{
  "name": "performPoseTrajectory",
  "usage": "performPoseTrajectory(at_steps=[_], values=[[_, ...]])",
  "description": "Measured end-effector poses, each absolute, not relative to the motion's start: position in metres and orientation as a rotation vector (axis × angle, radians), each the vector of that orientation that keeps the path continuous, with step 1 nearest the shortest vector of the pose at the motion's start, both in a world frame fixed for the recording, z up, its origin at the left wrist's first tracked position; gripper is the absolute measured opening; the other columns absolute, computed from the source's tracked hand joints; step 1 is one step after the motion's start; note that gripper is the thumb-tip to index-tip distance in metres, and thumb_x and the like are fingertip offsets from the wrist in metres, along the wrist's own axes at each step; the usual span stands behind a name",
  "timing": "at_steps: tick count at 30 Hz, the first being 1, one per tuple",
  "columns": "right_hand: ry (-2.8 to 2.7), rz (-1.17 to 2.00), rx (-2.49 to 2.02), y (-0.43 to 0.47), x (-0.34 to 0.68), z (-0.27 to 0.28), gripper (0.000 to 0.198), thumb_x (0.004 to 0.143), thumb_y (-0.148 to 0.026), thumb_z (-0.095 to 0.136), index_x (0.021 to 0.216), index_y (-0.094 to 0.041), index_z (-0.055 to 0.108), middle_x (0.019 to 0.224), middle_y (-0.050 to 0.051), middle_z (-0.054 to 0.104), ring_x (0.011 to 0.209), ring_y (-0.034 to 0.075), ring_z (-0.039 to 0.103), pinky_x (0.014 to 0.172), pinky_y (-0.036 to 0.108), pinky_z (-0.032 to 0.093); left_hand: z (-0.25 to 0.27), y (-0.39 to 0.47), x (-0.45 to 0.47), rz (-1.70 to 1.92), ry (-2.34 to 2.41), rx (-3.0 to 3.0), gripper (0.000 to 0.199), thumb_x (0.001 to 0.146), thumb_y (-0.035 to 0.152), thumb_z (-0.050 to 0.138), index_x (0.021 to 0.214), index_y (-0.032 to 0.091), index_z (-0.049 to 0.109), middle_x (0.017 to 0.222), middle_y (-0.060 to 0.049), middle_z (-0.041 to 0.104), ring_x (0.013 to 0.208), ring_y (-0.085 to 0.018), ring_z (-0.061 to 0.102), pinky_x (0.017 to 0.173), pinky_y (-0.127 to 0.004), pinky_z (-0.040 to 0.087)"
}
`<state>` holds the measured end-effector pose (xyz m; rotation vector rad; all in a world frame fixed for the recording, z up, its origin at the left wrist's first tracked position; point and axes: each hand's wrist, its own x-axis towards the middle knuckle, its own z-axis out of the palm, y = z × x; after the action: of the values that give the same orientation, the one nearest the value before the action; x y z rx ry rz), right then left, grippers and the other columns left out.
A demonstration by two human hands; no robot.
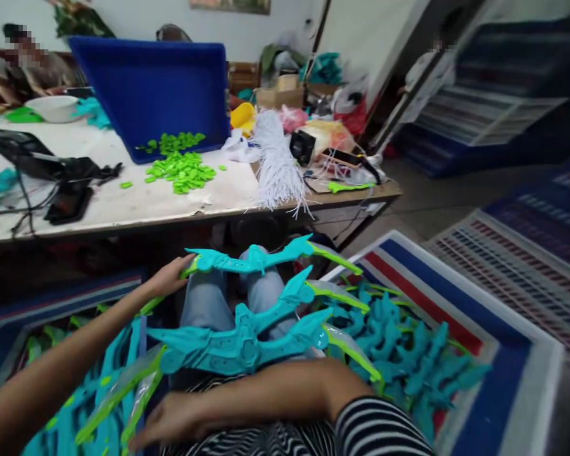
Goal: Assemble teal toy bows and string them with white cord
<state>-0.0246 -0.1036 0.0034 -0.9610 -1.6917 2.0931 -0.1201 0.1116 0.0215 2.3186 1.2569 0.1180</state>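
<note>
Across my lap lie three turquoise toy bows with lime-green, partly clear-wrapped limbs: a far bow (228,263), a middle bow (273,307) and a near bow (218,348). My left hand (173,275) is closed around the left green end of the far bow. Bent across my body, my right hand (166,419) pinches the lower tip of a green limb (145,402) at the lower left. Its fingertips are partly blurred, and which bow that limb belongs to is hard to see.
Crates of bows flank me: a striped right crate (494,380) and a left crate (137,278). Ahead, the table (228,202) bears a tipped blue bin (156,88), small green pieces (183,171), white strings (278,164) and a black phone holder (71,196). People are in the background.
</note>
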Motion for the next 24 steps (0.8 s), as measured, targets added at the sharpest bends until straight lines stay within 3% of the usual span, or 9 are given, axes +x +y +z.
performPoseTrajectory(at_steps=[3, 6, 8, 10, 12, 16, 21, 24], values=[[-2.148, 1.614, -0.811, -0.091, 0.047, 0.031, 0.028, 0.085, -0.043, 0.058, 0.097, -0.021, 0.069, 0.086, -0.001, 0.069, 0.085, 0.015, 0.062, 0.078, 0.021, 0.045, 0.001, 0.107, -0.106, 0.000, 1.334, 2.320, 0.077, 0.068, 0.021, 0.057, 0.140, 0.011, 0.032, 0.122, -0.017, 0.052, 0.114, -0.031, 0.051, 0.097, -0.040, 0.040], [-2.361, 0.867, -1.271, -0.066, 0.127, 0.049, 0.039, 0.087, -0.040, 0.055, 0.116, -0.015, 0.062, 0.116, 0.014, 0.062, 0.112, 0.028, 0.052, 0.100, 0.044, 0.035, 0.010, 0.101, -0.091, 0.058, 1.403, 2.394, 0.082, 0.062, 0.018, 0.065, 0.137, 0.007, 0.035, 0.137, -0.024, 0.038, 0.129, -0.039, 0.035, 0.104, -0.048, 0.032], [-2.508, 0.699, -1.491, -0.053, 0.160, 0.046, 0.059, 0.081, -0.048, 0.061, 0.128, -0.014, 0.053, 0.124, 0.021, 0.056, 0.115, 0.035, 0.048, 0.102, 0.056, 0.028, 0.023, 0.096, -0.067, 0.249, 1.387, 2.510, 0.074, 0.065, 0.022, 0.066, 0.134, 0.010, 0.041, 0.145, -0.023, 0.028, 0.136, -0.040, 0.021, 0.108, -0.052, 0.024], [-2.636, 0.705, -1.556, -0.049, 0.170, 0.036, 0.081, 0.075, -0.060, 0.063, 0.139, -0.016, 0.042, 0.128, 0.022, 0.052, 0.117, 0.038, 0.046, 0.104, 0.062, 0.022, 0.032, 0.091, -0.028, 0.416, 1.282, 2.615, 0.062, 0.074, 0.033, 0.064, 0.130, 0.015, 0.046, 0.148, -0.019, 0.027, 0.139, -0.039, 0.016, 0.109, -0.055, 0.018], [-2.677, 0.765, -1.577, -0.051, 0.167, 0.028, 0.089, 0.072, -0.066, 0.062, 0.144, -0.020, 0.035, 0.130, 0.022, 0.050, 0.120, 0.039, 0.044, 0.104, 0.063, 0.020, 0.033, 0.088, 0.015, 0.376, 1.181, 2.634, 0.066, 0.075, 0.046, 0.064, 0.132, 0.018, 0.045, 0.144, -0.018, 0.036, 0.136, -0.038, 0.023, 0.108, -0.056, 0.019], [-2.611, 0.965, -1.683, -0.063, 0.158, 0.030, 0.081, 0.076, -0.058, 0.063, 0.144, -0.029, 0.032, 0.134, 0.019, 0.047, 0.124, 0.039, 0.040, 0.101, 0.060, 0.028, 0.018, 0.091, 0.052, 0.146, 1.222, 2.533, 0.089, 0.071, 0.056, 0.067, 0.141, 0.013, 0.032, 0.118, -0.019, 0.057, 0.111, -0.034, 0.053, 0.097, -0.046, 0.035], [-2.566, 1.280, -1.680, -0.069, 0.170, 0.030, 0.081, 0.079, -0.044, 0.063, 0.147, -0.030, 0.022, 0.143, 0.017, 0.039, 0.131, 0.035, 0.036, 0.104, 0.053, 0.029, 0.003, 0.092, 0.008, 0.124, 1.431, 2.496, 0.090, 0.074, 0.058, 0.063, 0.144, 0.014, 0.027, 0.112, -0.017, 0.059, 0.105, -0.033, 0.054, 0.093, -0.045, 0.035], [-2.657, 1.320, -1.593, -0.052, 0.182, 0.035, 0.092, 0.071, -0.052, 0.068, 0.147, -0.025, 0.025, 0.141, 0.021, 0.042, 0.130, 0.040, 0.037, 0.103, 0.056, 0.028, -0.004, 0.089, -0.002, 0.142, 1.416, 2.535, 0.089, 0.076, 0.053, 0.063, 0.145, 0.012, 0.025, 0.115, -0.017, 0.058, 0.108, -0.033, 0.051, 0.097, -0.048, 0.031]])
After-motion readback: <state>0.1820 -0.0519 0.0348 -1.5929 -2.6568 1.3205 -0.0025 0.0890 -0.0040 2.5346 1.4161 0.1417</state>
